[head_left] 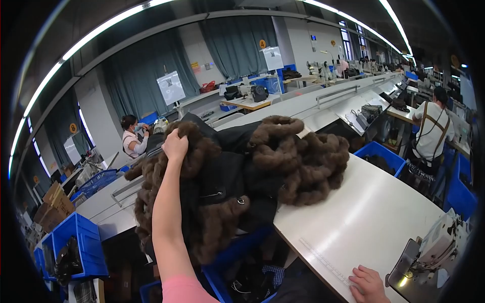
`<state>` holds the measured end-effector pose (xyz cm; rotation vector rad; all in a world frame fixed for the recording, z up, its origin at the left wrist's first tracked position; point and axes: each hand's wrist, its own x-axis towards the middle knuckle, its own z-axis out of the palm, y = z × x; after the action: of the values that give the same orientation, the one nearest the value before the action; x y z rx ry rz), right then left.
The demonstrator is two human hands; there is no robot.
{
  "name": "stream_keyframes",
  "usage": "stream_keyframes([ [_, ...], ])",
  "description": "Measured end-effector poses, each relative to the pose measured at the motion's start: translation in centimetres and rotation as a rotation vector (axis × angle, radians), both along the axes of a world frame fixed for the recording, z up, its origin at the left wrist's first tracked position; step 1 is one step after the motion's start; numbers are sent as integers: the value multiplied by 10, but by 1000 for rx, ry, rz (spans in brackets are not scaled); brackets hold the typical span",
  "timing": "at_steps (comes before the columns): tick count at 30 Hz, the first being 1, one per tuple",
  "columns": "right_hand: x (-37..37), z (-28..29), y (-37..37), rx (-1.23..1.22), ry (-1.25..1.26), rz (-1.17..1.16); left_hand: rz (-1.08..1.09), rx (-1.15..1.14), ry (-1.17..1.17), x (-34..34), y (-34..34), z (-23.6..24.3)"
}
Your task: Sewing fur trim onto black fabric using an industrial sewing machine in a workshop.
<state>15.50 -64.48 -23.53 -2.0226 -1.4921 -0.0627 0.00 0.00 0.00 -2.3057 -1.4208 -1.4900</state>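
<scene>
My left hand reaches forward and up, gripping the top of a big pile of black garments with brown fur trim. The pile lies across the end of a white worktable and hangs over its left edge. At the table's near edge my right hand rests flat, fingers together, holding nothing. A ruler strip runs along that edge just left of this hand.
A sewing machine stands at the table's right end. Blue crates sit below the pile, at the left and beyond the table. One person sits at the back left; another works at the right.
</scene>
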Motion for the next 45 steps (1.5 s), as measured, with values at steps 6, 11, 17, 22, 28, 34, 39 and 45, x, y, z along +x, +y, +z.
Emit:
stream_keyframes([
  [6,7,2,-1,-5,-26,5,-162,504,23,26,-18,-25],
  [11,-1,11,11,145,-192,-14,-336,513,-280,30,-51,-12],
  [17,2,-7,5,73,-119,-50,-712,1032,11,64,-174,-25],
  [22,9,-12,4,187,-158,-52,-1181,1193,469,81,-243,-114],
  [28,-26,40,-11,401,-427,-98,-1471,725,740,101,-276,-224],
  [34,-2,92,-1,190,-304,-349,-1286,479,856,101,-287,-220],
  [39,-4,54,4,-68,-373,-437,-983,248,611,64,-317,-190],
  [45,-23,43,20,-148,-517,-537,-1714,-382,-216,5,-366,-156],
])
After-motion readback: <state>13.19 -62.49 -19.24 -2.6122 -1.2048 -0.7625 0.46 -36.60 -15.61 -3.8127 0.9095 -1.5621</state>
